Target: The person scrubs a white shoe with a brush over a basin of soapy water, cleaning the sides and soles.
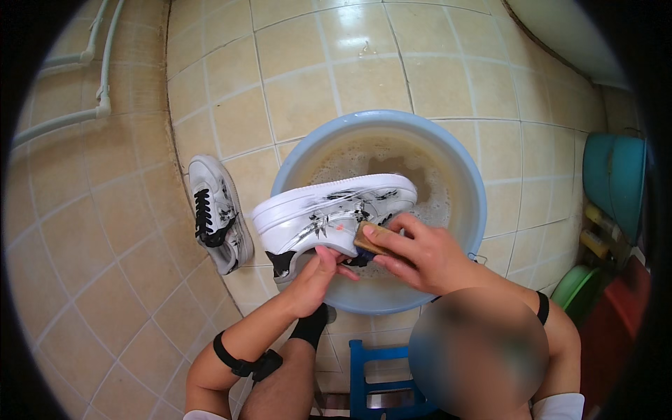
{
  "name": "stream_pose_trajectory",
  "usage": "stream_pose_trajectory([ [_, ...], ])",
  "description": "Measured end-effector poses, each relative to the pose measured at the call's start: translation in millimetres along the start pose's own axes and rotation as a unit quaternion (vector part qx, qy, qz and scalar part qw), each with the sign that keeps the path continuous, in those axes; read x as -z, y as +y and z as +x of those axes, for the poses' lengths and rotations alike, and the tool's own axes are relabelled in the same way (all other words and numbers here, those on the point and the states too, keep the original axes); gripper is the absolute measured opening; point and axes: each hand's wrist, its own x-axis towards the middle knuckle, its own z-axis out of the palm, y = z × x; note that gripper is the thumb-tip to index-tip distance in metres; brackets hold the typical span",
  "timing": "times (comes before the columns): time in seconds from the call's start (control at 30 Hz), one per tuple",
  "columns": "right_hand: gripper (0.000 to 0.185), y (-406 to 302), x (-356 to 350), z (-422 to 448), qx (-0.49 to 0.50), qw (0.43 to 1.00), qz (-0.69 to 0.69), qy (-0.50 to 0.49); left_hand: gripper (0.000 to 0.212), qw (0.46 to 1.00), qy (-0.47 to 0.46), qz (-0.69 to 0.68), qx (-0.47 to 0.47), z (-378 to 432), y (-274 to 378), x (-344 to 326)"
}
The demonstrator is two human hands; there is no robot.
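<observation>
A white sneaker (315, 215) with black painted marks lies on its side in the air over a light blue basin (294, 157). My left hand (320, 275) reaches into the shoe's opening and holds it there, with part of the fingers hidden inside. In my right hand (415, 249) is a wooden-backed scrub brush (370, 239), its dark bristles against the shoe near the laces and tongue. Murky, foamy water (407, 163) fills the lower part of the basin. The matching sneaker (215, 210), with black laces, stands on the floor by the left wall.
A blue plastic stool (357, 367) is below the basin. White pipes (105, 79) run along the tiled wall at the upper left. At the right edge are a teal basin (611, 178), yellow bottles (593, 244), a green basin (572, 286) and a red container (609, 336).
</observation>
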Motion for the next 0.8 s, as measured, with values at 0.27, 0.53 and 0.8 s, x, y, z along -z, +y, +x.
stream_pose_trajectory([
  [0.27, 0.038, 4.4, -6.0, -3.7, -0.018, 0.999, 0.022, 0.036, 0.089, 0.998, -0.010, -0.055, 0.036, 5.0, -5.0, -0.8],
  [0.53, 0.041, 15.2, -4.7, -2.5, -0.054, 0.998, 0.014, 0.035, 0.091, 0.998, -0.036, -0.058, 0.016, 8.2, -4.0, -3.2],
  [0.8, 0.042, 14.8, -6.6, -4.6, -0.067, 0.997, 0.030, 0.038, 0.091, 0.998, -0.022, -0.062, 0.019, 7.6, -5.3, -4.0],
])
